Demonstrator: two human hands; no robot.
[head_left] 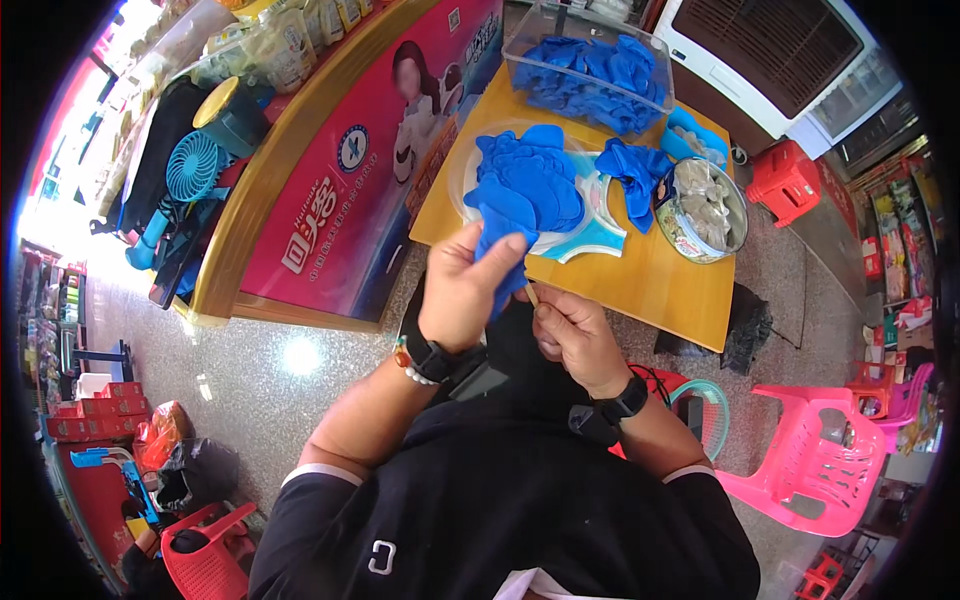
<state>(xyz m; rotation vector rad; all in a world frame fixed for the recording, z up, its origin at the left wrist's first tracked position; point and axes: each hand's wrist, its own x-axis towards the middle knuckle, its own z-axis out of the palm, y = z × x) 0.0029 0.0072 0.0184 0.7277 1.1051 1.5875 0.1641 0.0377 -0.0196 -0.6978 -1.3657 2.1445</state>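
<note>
My left hand (466,285) is closed on a blue cloth piece (507,212), thumb on top, and part of the cloth hangs below the fingers. Close by on its right, my right hand (577,336) pinches a thin, light-brown stick (531,294), whose tip points up toward the cloth. Just beyond the hands, a pile of flat blue cloth pieces (540,180) lies on a round, clear tray (470,150). A white and turquoise fabric-like piece (590,240) sticks out beside that pile. Another crumpled blue piece (635,175) rests to its right.
On the wooden table (640,290) stand a clear bin (520,75) of blue pieces, a small blue container (680,140) and a round tin (690,240) with pale crumpled material. A red-panelled counter (330,220) rises at left. A pink chair (815,450) and red stool (785,180) stand right.
</note>
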